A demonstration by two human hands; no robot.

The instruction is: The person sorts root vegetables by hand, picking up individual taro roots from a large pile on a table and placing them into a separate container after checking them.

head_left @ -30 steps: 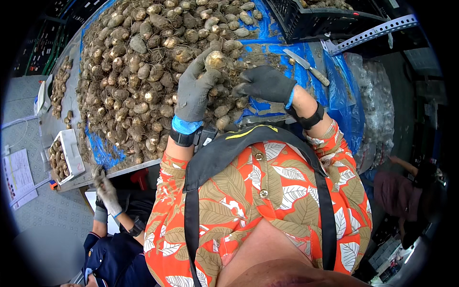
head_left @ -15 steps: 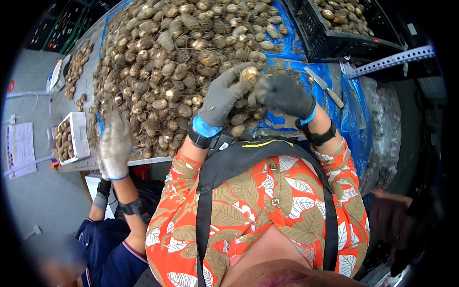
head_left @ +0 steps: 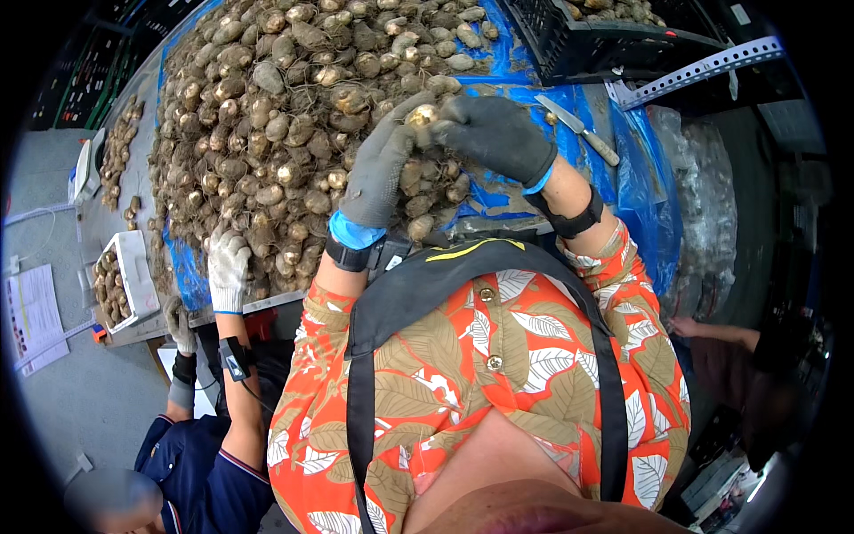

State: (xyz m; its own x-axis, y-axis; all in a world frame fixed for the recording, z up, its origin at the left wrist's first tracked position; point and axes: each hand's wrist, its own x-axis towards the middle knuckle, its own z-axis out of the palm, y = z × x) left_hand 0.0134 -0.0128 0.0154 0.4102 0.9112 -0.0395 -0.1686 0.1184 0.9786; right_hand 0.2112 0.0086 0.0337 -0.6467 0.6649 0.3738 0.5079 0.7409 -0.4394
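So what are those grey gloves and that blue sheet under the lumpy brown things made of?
The glove on the left hand looks like knitted fabric: dull grey, ribbed, with a blue cuff. The right hand wears a darker one, maybe rubber-coated, though that is hard to tell. The blue sheet seems plastic, since it shines and wrinkles. The knife looks like it has a metal blade and a wooden handle.

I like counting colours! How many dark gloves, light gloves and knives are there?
Dark grey gloves: 2, on the left hand and right hand, which hold one bulb together.
Light gloves: 2, on a co-worker's raised hand and lower hand.
Knives: 1, the knife on the blue sheet.
Total: 5.
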